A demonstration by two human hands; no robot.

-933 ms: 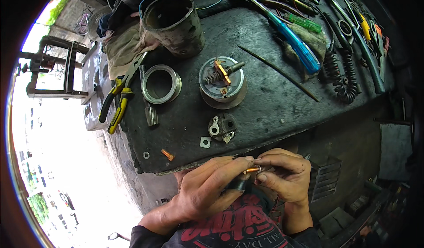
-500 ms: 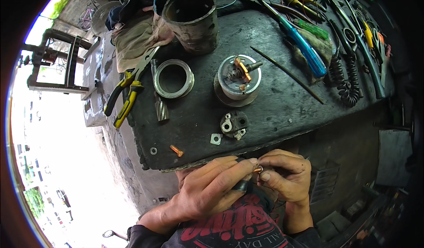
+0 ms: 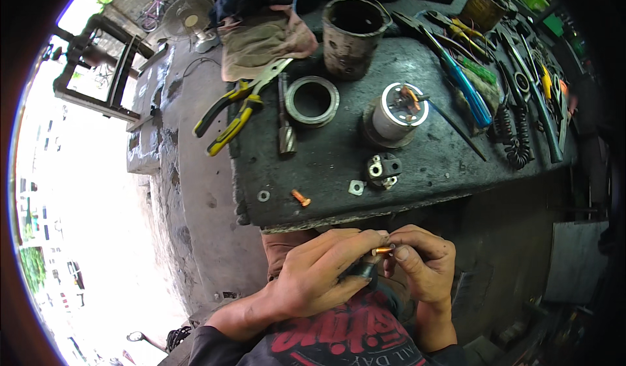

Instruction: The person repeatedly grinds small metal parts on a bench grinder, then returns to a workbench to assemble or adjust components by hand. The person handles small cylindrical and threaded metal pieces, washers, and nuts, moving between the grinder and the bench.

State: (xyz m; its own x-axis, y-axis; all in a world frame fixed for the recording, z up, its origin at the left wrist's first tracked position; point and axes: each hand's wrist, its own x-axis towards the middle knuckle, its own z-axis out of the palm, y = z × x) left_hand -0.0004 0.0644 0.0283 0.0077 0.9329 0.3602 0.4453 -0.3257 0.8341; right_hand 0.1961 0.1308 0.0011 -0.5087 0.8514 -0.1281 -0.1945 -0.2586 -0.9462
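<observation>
My left hand (image 3: 326, 271) is curled round a dark cylindrical piece (image 3: 362, 274) and a small copper bolt (image 3: 381, 250), at the lower middle below the bench edge. My right hand (image 3: 420, 265) pinches the bolt's right end, where a small silver piece is too small to make out. On the bench (image 3: 326, 170) in front of them lie another copper bolt (image 3: 300, 198), a washer (image 3: 263, 196), a square plate with a hole (image 3: 351, 189) and a dark round fitting with holes (image 3: 390, 167). Behind them stands a silver cylindrical housing (image 3: 394, 126) with copper contacts on top.
Yellow-black pliers (image 3: 231, 124), a fluted bit (image 3: 285, 141) and a metal ring (image 3: 297, 105) lie at left. A grimy pot (image 3: 349, 53), rag (image 3: 257, 40) and fan (image 3: 189, 23) sit behind. Right are a blue-handled tool (image 3: 473, 105), thin rod (image 3: 463, 134) and coiled cord (image 3: 518, 151).
The view has shifted, so the bench appears further right and higher, showing more of the fan. Both hands stay together at the copper bolt with only slight finger movement.
</observation>
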